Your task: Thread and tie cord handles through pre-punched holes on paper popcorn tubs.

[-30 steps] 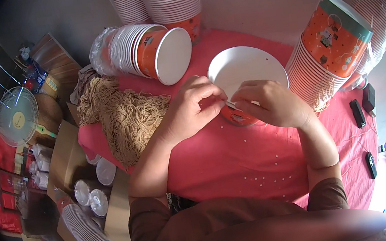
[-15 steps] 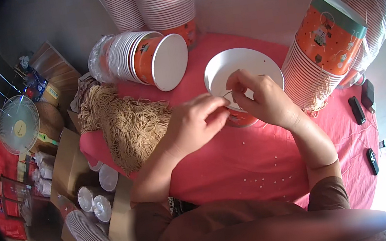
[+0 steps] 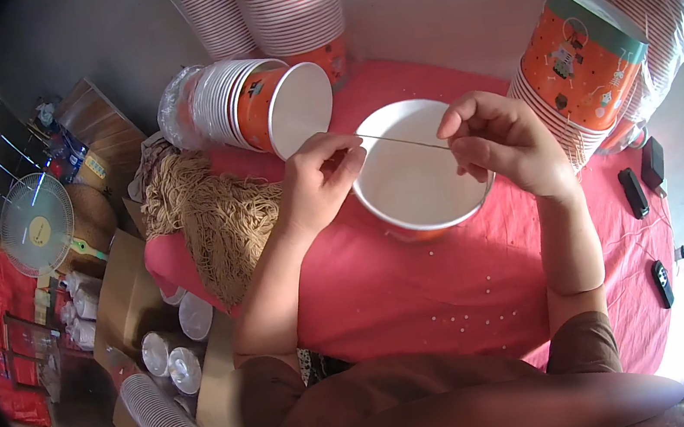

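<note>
A thin tan cord is stretched between my two hands, above a round orange paper bucket with a white inside. My left hand pinches the cord's left end between thumb and forefinger. Thumb and fingers of my right hand grip the other end, at the bucket's right rim. The bucket stands open side up on the pink cloth. Left of my left forearm lies a heap of loose tan cords.
Nested buckets lie on their side at the back; tall stacks rise behind. Another stack stands right, near black devices. Small white bits dot the cloth. A carton and a fan are left.
My hands have drawn apart, pulling the cord straight between them; my right hand moved right and up, the left slightly left. The bucket shifted a little toward me and its inside shows more.
</note>
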Demonstrator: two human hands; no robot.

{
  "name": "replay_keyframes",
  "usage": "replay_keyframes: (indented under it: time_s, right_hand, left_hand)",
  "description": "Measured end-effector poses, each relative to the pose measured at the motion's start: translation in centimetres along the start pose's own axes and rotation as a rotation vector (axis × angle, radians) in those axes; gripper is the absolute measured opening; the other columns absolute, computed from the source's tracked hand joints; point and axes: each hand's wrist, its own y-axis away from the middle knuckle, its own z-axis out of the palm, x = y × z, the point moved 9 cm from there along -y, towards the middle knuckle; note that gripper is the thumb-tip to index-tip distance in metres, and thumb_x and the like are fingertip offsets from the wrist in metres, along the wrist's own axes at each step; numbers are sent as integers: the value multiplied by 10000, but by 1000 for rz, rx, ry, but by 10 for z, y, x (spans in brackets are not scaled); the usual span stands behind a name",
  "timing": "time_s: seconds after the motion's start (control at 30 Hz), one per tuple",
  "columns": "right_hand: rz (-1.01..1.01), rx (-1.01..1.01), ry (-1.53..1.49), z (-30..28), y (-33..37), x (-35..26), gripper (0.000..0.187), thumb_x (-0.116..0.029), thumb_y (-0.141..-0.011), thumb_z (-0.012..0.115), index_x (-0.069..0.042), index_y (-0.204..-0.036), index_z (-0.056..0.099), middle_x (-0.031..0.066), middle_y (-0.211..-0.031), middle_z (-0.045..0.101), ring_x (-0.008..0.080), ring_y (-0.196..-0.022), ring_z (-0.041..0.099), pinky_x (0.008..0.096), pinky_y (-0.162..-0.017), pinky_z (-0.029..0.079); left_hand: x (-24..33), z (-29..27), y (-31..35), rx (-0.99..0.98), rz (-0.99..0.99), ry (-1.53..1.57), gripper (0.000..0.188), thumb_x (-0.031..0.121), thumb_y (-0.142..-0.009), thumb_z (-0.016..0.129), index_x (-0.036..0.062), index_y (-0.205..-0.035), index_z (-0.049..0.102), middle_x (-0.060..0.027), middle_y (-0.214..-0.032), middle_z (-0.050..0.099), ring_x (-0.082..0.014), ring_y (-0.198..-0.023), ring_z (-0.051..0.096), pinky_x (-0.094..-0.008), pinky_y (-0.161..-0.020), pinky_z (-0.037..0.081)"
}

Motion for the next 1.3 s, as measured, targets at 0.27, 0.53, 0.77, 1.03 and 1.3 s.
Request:
replay_keyframes:
  time_s: [0.27, 0.53, 0.77, 1.03, 1.3]
  right_hand:
    - [-108, 57, -42, -7, 9, -10, 118, -37, -954, 626, -13, -1069, 632, 5, -829, 635, 31, -654, 587, 171, -564, 471]
    - [-262, 121, -182, -17, 13, -19, 101, -37, -954, 617, -4, -1047, 638, 28, -810, 638, 49, -625, 565, 199, -565, 491]
    - [-323, 157, -348, -21, 17, -28, 95, -20, -956, 578, 31, -1023, 621, 75, -792, 629, 96, -591, 544, 254, -550, 523]
    - [-423, 37, -437, -14, 20, -38, 157, -38, -966, 596, 50, -1091, 632, 149, -851, 673, 163, -622, 620, 295, -603, 570]
    - [-363, -52, -455, 13, 16, -30, 161, 125, -905, 588, 76, -1049, 642, 179, -952, 691, 253, -833, 719, 359, -755, 618]
  left_hand:
    - [-5, -13, 1, 130, -86, 167, 178, 45, -907, 691, -6, -1077, 686, -57, -946, 697, -78, -754, 611, -227, -652, 484]
    - [105, 27, 37, -347, 316, -111, 244, 111, -806, 796, 65, -1028, 705, -56, -948, 704, -174, -696, 690, -305, -581, 569]
    - [74, 30, 31, -280, 332, -331, 133, 101, -800, 758, 70, -917, 703, -54, -906, 686, -234, -743, 701, -347, -641, 581]
    - [19, -17, 1, 18, 172, -510, 210, -29, -821, 669, 30, -1022, 691, -127, -1138, 654, -321, -1051, 650, -417, -871, 553]
    - [56, 21, 25, -218, -68, 475, 76, -22, -928, 634, -19, -996, 670, -100, -1097, 675, -100, -860, 641, -236, -728, 519]
